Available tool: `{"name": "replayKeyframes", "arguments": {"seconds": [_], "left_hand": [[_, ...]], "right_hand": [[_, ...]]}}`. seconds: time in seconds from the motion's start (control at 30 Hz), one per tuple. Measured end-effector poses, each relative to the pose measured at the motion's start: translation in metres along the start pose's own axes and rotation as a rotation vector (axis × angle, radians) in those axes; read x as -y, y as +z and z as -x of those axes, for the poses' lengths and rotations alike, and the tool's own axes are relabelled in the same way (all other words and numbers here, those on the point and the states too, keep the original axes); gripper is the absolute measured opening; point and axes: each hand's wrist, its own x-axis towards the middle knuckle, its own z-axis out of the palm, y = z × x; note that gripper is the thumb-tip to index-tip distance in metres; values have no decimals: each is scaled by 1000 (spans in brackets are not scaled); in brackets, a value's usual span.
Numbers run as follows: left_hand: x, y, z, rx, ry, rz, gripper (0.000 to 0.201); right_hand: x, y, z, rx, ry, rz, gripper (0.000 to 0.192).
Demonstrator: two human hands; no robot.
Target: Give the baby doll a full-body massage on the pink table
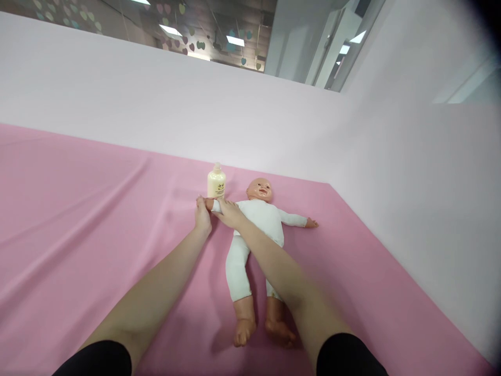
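Pink sheet bears doll lying face-up, w/ btl upright nr it.

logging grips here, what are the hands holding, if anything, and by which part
The doll, by its arm on the picture's left: left hand at the wrist end, right hand over the sleeve, that grip unclear.

white walls, lit ceiling panels

Glossy doll head, seemingly plastic.
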Motion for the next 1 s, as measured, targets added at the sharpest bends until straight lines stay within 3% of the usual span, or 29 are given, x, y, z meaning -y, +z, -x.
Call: {"name": "replayKeyframes", "arguments": {"seconds": [0.2, 0.53, 0.87, 1.0], "left_hand": [[-7, -2, 3, -103, 108, -77, 26], [-12, -3, 5, -57, 327, -260, 15], [-15, 3, 10, 87, 94, -94, 23], [-13, 5, 11, 82, 32, -70, 34]], "right_hand": [[0, 3, -1, 19, 8, 24, 40], [1, 0, -1, 42, 28, 25, 35], [-2, 1, -2, 4, 23, -16, 37], [-2, 0, -2, 8, 28, -4, 35]]}}
